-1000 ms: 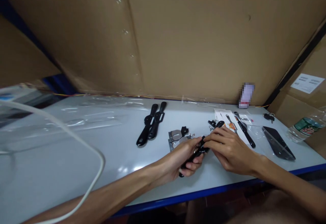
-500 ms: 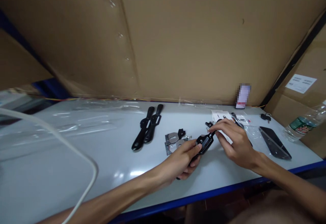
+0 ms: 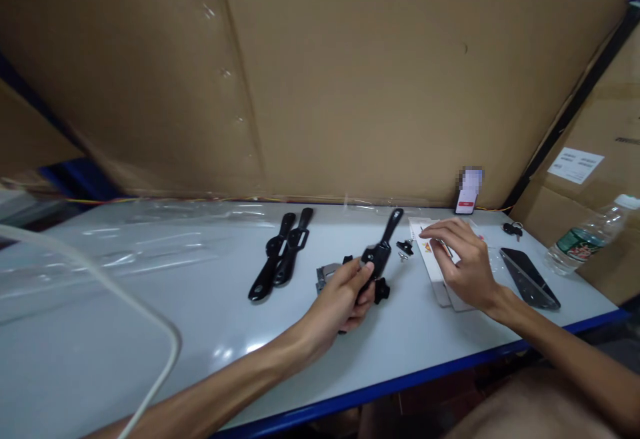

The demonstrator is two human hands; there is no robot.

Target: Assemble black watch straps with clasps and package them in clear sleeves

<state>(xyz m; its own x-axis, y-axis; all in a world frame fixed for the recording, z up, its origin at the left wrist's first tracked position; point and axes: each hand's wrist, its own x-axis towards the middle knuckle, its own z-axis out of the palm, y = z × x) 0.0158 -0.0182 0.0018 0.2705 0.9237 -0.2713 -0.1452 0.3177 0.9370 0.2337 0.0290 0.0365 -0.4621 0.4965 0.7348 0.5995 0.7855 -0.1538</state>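
Note:
A black two-handled tool (image 3: 382, 252) is gripped around its near part by my left hand (image 3: 346, 296), its far handle pointing up and away. My right hand (image 3: 463, 256) hovers over white printed sheets (image 3: 436, 272), fingers curved, thumb and index tips apart, with nothing visible between them. Small black and silver parts (image 3: 405, 247) lie between the tool and the sheets. Beside my left hand are grey metal plates (image 3: 327, 272), partly covered by it, and a black knobbed part (image 3: 382, 290). Two similar black tools (image 3: 273, 259) (image 3: 294, 252) lie side by side further left.
At the back stands a lit phone (image 3: 467, 192). Keys (image 3: 513, 229), a dark flat object (image 3: 530, 278) and a plastic bottle (image 3: 585, 242) are on the right. A white cable (image 3: 150, 312) crosses the left foreground. Cardboard (image 3: 350, 79) walls the back.
My right hand has come away from the held tool, uncovering its far handle. My left hand has tilted the tool more upright. The camera view has shifted slightly.

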